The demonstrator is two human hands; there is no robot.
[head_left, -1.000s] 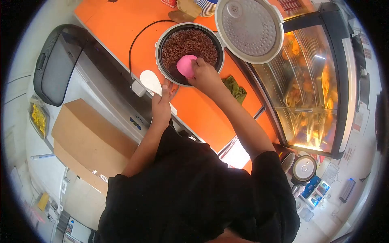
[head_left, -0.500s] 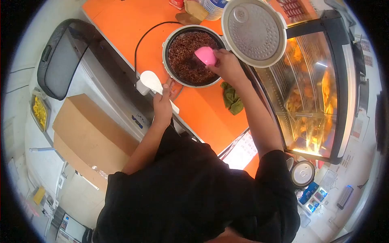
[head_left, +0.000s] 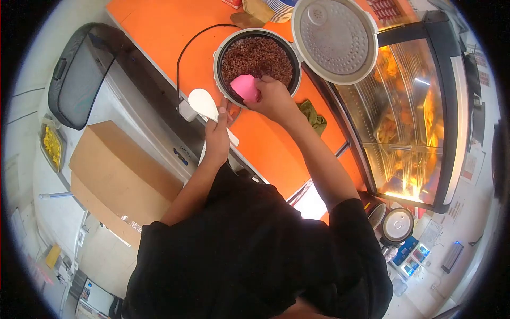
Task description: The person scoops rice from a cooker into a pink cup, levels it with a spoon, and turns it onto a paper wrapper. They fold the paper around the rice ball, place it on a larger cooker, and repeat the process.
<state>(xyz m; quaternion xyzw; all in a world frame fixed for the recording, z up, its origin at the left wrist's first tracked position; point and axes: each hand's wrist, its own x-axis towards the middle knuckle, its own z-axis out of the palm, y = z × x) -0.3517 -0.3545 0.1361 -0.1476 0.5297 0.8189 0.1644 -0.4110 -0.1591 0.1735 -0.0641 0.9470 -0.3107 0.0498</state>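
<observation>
My right hand [head_left: 274, 99] is closed on a pink scoop [head_left: 244, 87], held over the near part of the dark reddish rice [head_left: 256, 57] in an open round cooker [head_left: 217, 74]. The cooker's perforated lid [head_left: 333, 42] stands open to the right. My left hand [head_left: 218, 139] grips a white rice paddle [head_left: 202, 102], its round head pointing up and away, left of the cooker. A green cloth [head_left: 313, 117] lies on the orange table [head_left: 265, 143] beside my right forearm.
A lit glass food cabinet [head_left: 404, 127] stands at the right. On the left are a cardboard box [head_left: 119, 173] and a tray of yellow food [head_left: 52, 146]. Stacked cups [head_left: 281, 9] and a black cord [head_left: 183, 50] are behind and beside the cooker. Another round lid [head_left: 397, 225] is at the lower right.
My right hand has moved left and nearer to me with the pink scoop, from the rice's middle toward the cooker's near edge. My left hand with the paddle has shifted slightly.
</observation>
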